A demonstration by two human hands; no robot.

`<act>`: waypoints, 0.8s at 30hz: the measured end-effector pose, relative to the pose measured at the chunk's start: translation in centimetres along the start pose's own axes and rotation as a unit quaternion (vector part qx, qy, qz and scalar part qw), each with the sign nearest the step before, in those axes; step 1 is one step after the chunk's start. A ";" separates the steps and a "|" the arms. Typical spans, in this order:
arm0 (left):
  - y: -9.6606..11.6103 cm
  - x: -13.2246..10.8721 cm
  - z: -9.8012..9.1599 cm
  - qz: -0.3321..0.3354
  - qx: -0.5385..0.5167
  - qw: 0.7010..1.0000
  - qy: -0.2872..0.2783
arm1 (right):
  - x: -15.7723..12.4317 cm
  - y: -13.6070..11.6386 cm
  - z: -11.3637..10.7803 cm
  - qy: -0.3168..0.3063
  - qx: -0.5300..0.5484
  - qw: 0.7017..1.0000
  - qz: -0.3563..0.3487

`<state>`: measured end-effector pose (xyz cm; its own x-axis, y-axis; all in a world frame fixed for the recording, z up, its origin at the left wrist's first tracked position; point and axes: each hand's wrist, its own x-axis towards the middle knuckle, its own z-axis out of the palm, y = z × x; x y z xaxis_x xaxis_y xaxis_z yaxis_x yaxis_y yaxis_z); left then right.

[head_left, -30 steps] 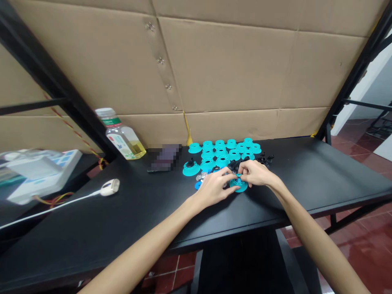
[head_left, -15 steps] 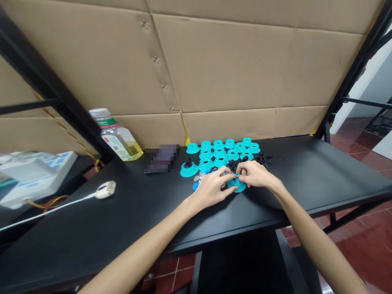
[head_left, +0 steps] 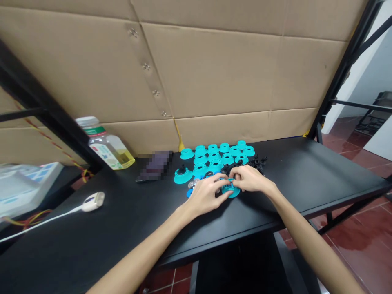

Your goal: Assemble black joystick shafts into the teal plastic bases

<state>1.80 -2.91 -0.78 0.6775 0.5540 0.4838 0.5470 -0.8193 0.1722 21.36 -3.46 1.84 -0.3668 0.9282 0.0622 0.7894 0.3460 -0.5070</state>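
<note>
Left hand [head_left: 206,195] held teal cup [head_left: 235,192] toward table's [head_left: 294,173] front edge, right hand [head_left: 250,178] pinched its top; grips unchanged, only view shifted.

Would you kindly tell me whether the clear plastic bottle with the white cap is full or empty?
Neither: the clear plastic bottle is partly full; yellow liquid shows only in its lower part.

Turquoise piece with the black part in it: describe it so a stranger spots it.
On the black table, beyond the left hand, lies a cluster of turquoise pieces. The wanted piece sits at the cluster's near left corner. Unlike its open-centred neighbours, it has a black part sticking up from its middle.
</note>
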 end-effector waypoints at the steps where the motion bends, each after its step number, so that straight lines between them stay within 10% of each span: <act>1: -0.1 0.0 0.0 -0.001 -0.005 1.000 0.002 | 0.0 0.0 0.0 0.000 0.001 1.000 -0.002; 24: -0.5 0.0 0.2 0.014 0.000 0.999 0.038 | 0.0 0.1 -0.1 0.013 0.002 1.000 -0.010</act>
<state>1.64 -2.51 -1.03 0.6530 0.5187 0.5519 0.5283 -0.8341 0.1587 21.49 -3.45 1.85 -0.3690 0.9246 0.0942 0.7803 0.3632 -0.5092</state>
